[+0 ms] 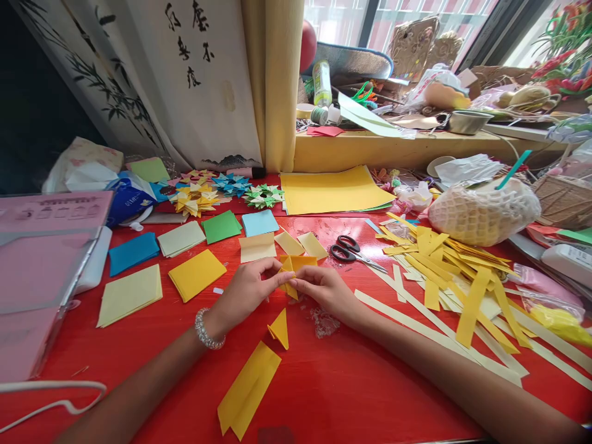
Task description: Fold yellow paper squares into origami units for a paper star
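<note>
Between my two hands is a small piece of folded yellow paper [287,266], pinched near its middle. My left hand [248,285] grips it with thumb and forefinger; a beaded bracelet circles that wrist. On the other side my right hand [327,288] pinches its right edge, the fingertips almost touching the left thumb. Just below lies a folded yellow paper triangle [280,328]. Nearer the front rest creased yellow paper strips [250,388]. Behind the hands, a yellow paper piece [306,260] and cream paper pieces [257,246] lie on the red table [152,364].
Black-handled scissors [354,251] lie right of the hands, beside a heap of yellow and cream paper strips [444,271]. Stacks of coloured paper [197,274] sit at left. Behind are folded paper stars [194,196] and large yellow sheets [335,190]. A net-wrapped fruit [485,206] holds a straw.
</note>
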`<state>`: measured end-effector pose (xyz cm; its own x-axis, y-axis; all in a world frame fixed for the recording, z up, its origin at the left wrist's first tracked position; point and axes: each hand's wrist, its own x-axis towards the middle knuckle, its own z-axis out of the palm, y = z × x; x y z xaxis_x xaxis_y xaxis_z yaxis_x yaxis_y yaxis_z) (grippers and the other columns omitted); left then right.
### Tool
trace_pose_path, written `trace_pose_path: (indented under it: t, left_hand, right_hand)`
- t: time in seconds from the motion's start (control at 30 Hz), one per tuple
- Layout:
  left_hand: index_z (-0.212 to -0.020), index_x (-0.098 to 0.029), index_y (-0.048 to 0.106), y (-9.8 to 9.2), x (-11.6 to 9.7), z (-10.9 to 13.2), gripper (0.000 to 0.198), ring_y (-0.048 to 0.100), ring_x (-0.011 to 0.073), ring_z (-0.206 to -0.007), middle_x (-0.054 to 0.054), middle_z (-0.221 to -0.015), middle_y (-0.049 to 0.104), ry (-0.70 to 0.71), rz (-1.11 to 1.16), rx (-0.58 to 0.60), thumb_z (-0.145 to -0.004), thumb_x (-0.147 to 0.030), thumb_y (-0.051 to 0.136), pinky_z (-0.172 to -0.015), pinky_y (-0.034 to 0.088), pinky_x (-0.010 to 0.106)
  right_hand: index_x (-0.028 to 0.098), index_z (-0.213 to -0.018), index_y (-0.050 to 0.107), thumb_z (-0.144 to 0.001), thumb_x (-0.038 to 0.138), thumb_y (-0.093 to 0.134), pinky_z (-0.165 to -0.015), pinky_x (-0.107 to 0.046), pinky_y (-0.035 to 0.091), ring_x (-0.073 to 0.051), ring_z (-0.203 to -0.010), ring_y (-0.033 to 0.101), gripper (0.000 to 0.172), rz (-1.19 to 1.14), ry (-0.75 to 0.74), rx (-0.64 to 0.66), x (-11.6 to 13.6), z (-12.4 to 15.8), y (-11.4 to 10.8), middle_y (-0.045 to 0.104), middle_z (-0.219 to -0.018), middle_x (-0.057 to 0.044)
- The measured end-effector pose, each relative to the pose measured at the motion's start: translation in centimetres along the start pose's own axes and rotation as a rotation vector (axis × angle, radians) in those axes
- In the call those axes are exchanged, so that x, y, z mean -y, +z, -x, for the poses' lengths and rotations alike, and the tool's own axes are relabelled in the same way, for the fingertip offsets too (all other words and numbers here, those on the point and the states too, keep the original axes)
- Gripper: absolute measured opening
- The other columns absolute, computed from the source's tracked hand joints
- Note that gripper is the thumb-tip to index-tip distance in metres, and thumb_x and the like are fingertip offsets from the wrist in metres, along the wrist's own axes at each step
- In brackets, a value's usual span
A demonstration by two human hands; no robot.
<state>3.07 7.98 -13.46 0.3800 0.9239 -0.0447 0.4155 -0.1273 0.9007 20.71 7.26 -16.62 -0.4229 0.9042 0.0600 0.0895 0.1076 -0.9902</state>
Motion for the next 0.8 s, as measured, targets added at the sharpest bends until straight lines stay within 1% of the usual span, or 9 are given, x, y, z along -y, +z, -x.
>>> trace_pose_path:
  t: [0.13, 0.3, 0.4, 0.47, 0.6, 0.63, 0.7, 0.77, 0.8]
  left_hand:
    - [-0.07, -0.017, 0.05, 0.18, 0.09, 0.22, 0.028, 0.039, 0.0092, -0.05, -0.005, -0.055, 0.044, -0.007, -0.064, -0.035, -0.083, -0.042, 0.05, -0.049, 0.031, 0.021]
    - [-0.064, -0.017, 0.044, 0.35, 0.09, 0.3, 0.033, 0.035, 0.0095, -0.052, -0.005, -0.056, 0.039, -0.005, -0.053, -0.06, -0.084, -0.043, 0.049, -0.049, 0.027, 0.022]
    - [-0.062, -0.016, 0.041, 0.38, 0.11, 0.27, 0.036, 0.033, 0.0098, -0.053, -0.004, -0.057, 0.036, 0.006, -0.019, -0.064, -0.085, -0.044, 0.046, -0.048, 0.027, 0.022]
    - [-0.063, -0.016, 0.042, 0.43, 0.16, 0.27, 0.037, 0.034, 0.0099, -0.052, -0.004, -0.057, 0.037, -0.012, 0.048, -0.036, -0.085, -0.046, 0.045, -0.048, 0.028, 0.022]
    - [-0.067, -0.016, 0.046, 0.58, 0.21, 0.41, 0.039, 0.042, 0.0108, -0.053, -0.001, -0.061, 0.046, -0.036, 0.175, 0.088, -0.088, -0.047, 0.037, -0.049, 0.035, 0.022]
    - [-0.068, -0.016, 0.047, 0.6, 0.19, 0.46, 0.038, 0.044, 0.0113, -0.054, -0.001, -0.063, 0.049, -0.022, 0.139, 0.071, -0.089, -0.047, 0.036, -0.05, 0.037, 0.023]
    - [-0.082, -0.017, 0.052, 0.6, 0.13, 0.51, 0.03, 0.051, 0.0134, -0.065, 0.001, -0.077, 0.055, 0.067, -0.026, -0.072, -0.089, -0.043, 0.039, -0.058, 0.042, 0.025]
    - [-0.106, -0.019, 0.05, 0.5, 0.13, 0.45, 0.026, 0.053, 0.0178, -0.092, 0.005, -0.104, 0.055, 0.253, -0.237, -0.231, -0.088, -0.037, 0.045, -0.079, 0.045, 0.029]
    - [-0.116, -0.021, 0.046, 0.41, 0.18, 0.37, 0.03, 0.048, 0.0196, -0.106, 0.006, -0.117, 0.05, 0.364, -0.334, -0.268, -0.088, -0.033, 0.047, -0.09, 0.04, 0.033]
  right_hand:
    - [0.013, -0.076, 0.06, -0.083, 0.041, 0.058, -0.056, -0.02, 0.039, -0.012, -0.062, 0.052, 0.029, -0.041, 0.036, 0.031, 0.16, 0.03, 0.11, 0.057, -0.069, -0.001]
    - [0.012, -0.083, 0.064, -0.084, 0.043, 0.056, -0.065, -0.023, 0.043, -0.016, -0.071, 0.057, 0.032, -0.077, 0.051, 0.066, -0.07, -0.03, 0.12, 0.063, -0.077, -0.003]
    - [0.013, -0.082, 0.065, -0.085, 0.043, 0.055, -0.063, -0.024, 0.043, -0.017, -0.071, 0.058, 0.033, -0.067, 0.041, 0.062, -0.07, 0.04, 0.03, 0.063, -0.076, -0.004]
    - [0.013, -0.08, 0.066, -0.084, 0.044, 0.055, -0.063, -0.025, 0.044, -0.017, -0.071, 0.058, 0.033, -0.076, 0.031, 0.073, 0.19, 0.11, 0.0, 0.064, -0.076, -0.004]
    - [0.013, -0.079, 0.067, -0.082, 0.047, 0.058, -0.067, -0.026, 0.046, -0.018, -0.072, 0.059, 0.035, -0.148, 0.025, 0.116, 0.82, 0.25, 0.08, 0.064, -0.076, -0.005]
    - [0.013, -0.079, 0.068, -0.081, 0.046, 0.059, -0.067, -0.026, 0.046, -0.018, -0.071, 0.06, 0.035, -0.164, 0.025, 0.114, 0.88, 0.27, 0.09, 0.064, -0.075, -0.005]
    - [0.013, -0.078, 0.067, -0.082, 0.045, 0.059, -0.066, -0.026, 0.046, -0.017, -0.07, 0.06, 0.033, -0.187, 0.02, 0.086, 0.83, 0.28, 0.1, 0.064, -0.073, -0.005]
    - [0.013, -0.077, 0.067, -0.083, 0.042, 0.058, -0.066, -0.025, 0.046, -0.016, -0.069, 0.06, 0.032, -0.204, 0.007, 0.046, 0.67, 0.26, 0.07, 0.064, -0.073, -0.005]
    - [0.012, -0.078, 0.068, -0.083, 0.041, 0.058, -0.066, -0.025, 0.046, -0.016, -0.07, 0.06, 0.031, -0.209, 0.003, 0.033, 0.59, 0.24, 0.06, 0.064, -0.073, -0.005]
